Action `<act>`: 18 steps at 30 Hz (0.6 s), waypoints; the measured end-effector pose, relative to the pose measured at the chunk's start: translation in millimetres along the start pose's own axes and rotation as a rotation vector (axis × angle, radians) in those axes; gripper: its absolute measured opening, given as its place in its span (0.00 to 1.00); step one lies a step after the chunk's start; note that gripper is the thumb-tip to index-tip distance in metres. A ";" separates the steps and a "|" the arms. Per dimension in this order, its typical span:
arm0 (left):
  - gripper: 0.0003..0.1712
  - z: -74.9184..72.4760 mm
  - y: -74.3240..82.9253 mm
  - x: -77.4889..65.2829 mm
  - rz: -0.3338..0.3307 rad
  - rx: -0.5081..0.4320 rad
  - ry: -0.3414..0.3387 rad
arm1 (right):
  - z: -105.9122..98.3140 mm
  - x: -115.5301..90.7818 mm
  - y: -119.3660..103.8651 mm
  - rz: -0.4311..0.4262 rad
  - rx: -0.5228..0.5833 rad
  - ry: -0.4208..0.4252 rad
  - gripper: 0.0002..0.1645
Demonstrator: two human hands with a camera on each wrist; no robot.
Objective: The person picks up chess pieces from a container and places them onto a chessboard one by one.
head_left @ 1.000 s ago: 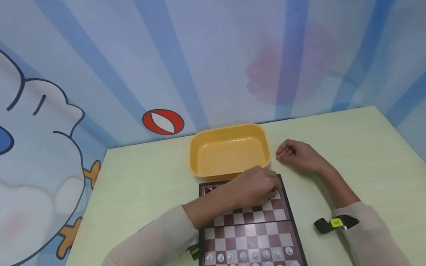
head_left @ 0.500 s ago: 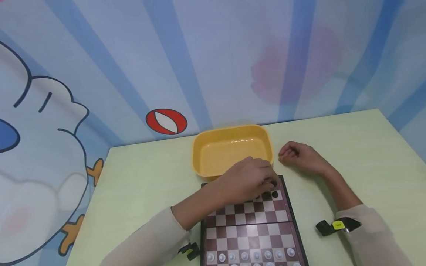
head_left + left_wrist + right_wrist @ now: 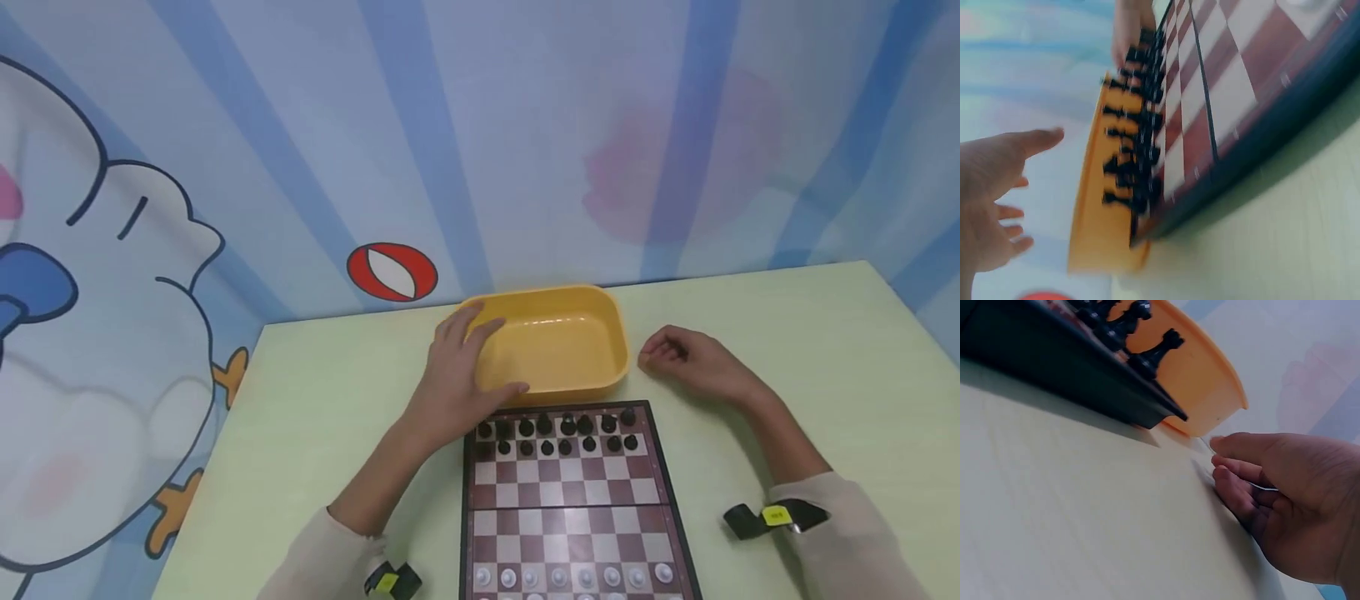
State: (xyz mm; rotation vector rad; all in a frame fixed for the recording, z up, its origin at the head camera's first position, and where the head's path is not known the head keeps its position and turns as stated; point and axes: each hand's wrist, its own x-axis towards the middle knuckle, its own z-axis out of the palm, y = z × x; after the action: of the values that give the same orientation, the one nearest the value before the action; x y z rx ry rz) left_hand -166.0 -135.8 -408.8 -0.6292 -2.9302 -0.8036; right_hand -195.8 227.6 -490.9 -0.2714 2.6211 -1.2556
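My left hand point(image 3: 453, 379) hovers at the left end of the yellow plastic basin point(image 3: 555, 390), thumb and fingers spread and holding nothing. In the left wrist view its fingers point(image 3: 1013, 214) look apart from everything. Just below lies a brown-and-white chessboard point(image 3: 566, 483). Black chess pieces point(image 3: 567, 427) stand in two rows at its far end, and white chess pieces point(image 3: 558, 575) stand at its near end. My right hand point(image 3: 693, 360) rests on the table right of the basin, fingers loosely curled around nothing. A black rook point(image 3: 1159, 355) shows at the board's corner in the right wrist view.
The pale table point(image 3: 337, 392) meets a blue-striped wall point(image 3: 525, 150) with cartoon figures right behind the basin. Black wrist straps with cameras point(image 3: 776, 517) sit on both sleeves. The board's raised dark edge point(image 3: 1054, 381) stands off the table.
My left hand has left the black pieces at the board's far right corner and moved left to the basin, its fingers spreading. The black rows are uncovered. My right hand stays put.
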 end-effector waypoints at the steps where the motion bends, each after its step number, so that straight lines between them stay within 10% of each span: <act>1: 0.55 1.2 -6.7 -1.5 -0.060 -0.034 -0.008 | -1.9 -0.6 2.0 -0.006 0.018 -0.007 0.17; 5: 0.66 6.1 -27.8 -7.1 -0.229 -0.195 -0.048 | -8.2 -7.9 2.5 -0.037 0.142 -0.063 0.34; 12: 0.63 14.7 -35.6 -4.3 -0.272 -0.237 -0.067 | -7.8 -13.2 -12.7 -0.138 0.321 -0.201 0.60; 18: 0.64 22.5 -29.0 9.5 -0.291 -0.229 -0.069 | -0.7 -12.2 -15.0 -0.119 0.304 -0.099 0.62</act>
State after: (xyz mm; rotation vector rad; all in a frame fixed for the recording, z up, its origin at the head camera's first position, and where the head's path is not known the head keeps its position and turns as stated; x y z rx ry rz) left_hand -184.5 -143.8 -440.9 -0.2424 -3.0615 -1.1793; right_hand -183.3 222.0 -477.2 -0.4277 2.3196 -1.6105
